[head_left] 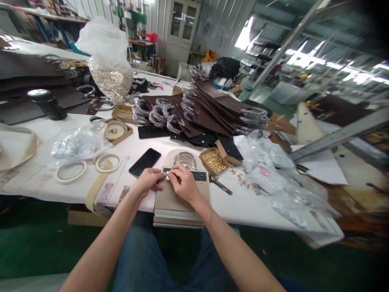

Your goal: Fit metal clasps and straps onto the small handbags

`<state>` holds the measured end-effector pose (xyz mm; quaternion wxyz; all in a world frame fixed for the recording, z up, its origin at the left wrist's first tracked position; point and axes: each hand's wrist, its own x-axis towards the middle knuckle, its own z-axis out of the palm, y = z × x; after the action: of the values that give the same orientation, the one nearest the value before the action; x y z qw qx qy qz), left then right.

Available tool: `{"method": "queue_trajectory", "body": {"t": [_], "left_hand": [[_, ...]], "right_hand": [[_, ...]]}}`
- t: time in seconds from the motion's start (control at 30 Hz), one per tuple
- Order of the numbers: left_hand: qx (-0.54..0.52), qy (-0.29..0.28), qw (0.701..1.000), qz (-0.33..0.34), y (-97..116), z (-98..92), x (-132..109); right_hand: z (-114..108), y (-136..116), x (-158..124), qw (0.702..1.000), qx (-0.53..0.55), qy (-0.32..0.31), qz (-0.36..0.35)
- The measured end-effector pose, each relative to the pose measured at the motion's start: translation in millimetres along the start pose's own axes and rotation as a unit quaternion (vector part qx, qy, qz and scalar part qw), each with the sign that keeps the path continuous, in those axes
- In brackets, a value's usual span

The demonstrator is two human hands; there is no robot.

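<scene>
My left hand [150, 179] and my right hand [184, 182] meet over a beige, book-like stack [182, 202] at the table's front edge. Between their closed fingertips is a small shiny metal piece [167, 176], pinched at the left end of a dark strip [199, 176]. My fingers partly cover both. Just behind the strip, a plastic-wrapped ring-shaped handle [186, 156] lies on the table. To the right of the stack are a dark-headed hand tool [223, 187] and a small cardboard box [223, 172] of gold-coloured fittings [213, 159].
A black phone [145, 162] and tape rolls [71, 172] lie left. Dark brown panels [212, 105] with wrapped handles are piled behind. Clear plastic bags [264, 158] and loose metal bits [258, 189] lie right. A bag of metal pieces [114, 79] and a black flask [47, 104] stand farther left.
</scene>
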<state>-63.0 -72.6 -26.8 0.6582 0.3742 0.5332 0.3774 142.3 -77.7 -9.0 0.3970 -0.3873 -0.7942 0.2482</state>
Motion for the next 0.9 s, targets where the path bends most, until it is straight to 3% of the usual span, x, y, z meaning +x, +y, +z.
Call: {"method": "queue_trajectory", "body": {"t": [0.13,0.3,0.4,0.5,0.6,0.7,0.8,0.9], "left_hand": [[0.025,-0.009,1.000,-0.010,-1.8,-3.1,0.4],[0.102,-0.014,0.994,0.025,-12.0,-9.6,11.1],[0.137,-0.006,0.990,0.032,-11.8,-8.1,12.3],[0.172,0.035,0.984,0.033,-7.0,-2.2,8.8],[0.201,0.061,0.977,0.041,-1.7,3.6,5.5],[0.208,0.052,0.976,0.044,3.5,6.1,1.6],[0.217,0.057,0.973,0.049,9.1,6.4,-3.7],[0.226,0.049,0.972,0.046,12.4,5.4,-5.6]], "right_hand": [[1.6,3.7,4.0,1.000,-0.006,0.007,0.020],[-2.8,-2.5,13.2,0.998,-0.048,-0.017,0.020],[-37.3,-14.2,2.5,0.998,-0.041,0.041,-0.003],[-91.4,-5.4,-32.1,0.983,-0.103,0.144,0.049],[-136.0,30.3,-69.1,0.956,-0.212,0.118,0.168],[-156.2,65.8,-87.1,0.943,-0.199,0.062,0.258],[-166.6,82.1,-97.7,0.939,-0.168,0.049,0.296],[-187.7,85.9,-126.3,0.921,-0.234,0.077,0.303]]}}
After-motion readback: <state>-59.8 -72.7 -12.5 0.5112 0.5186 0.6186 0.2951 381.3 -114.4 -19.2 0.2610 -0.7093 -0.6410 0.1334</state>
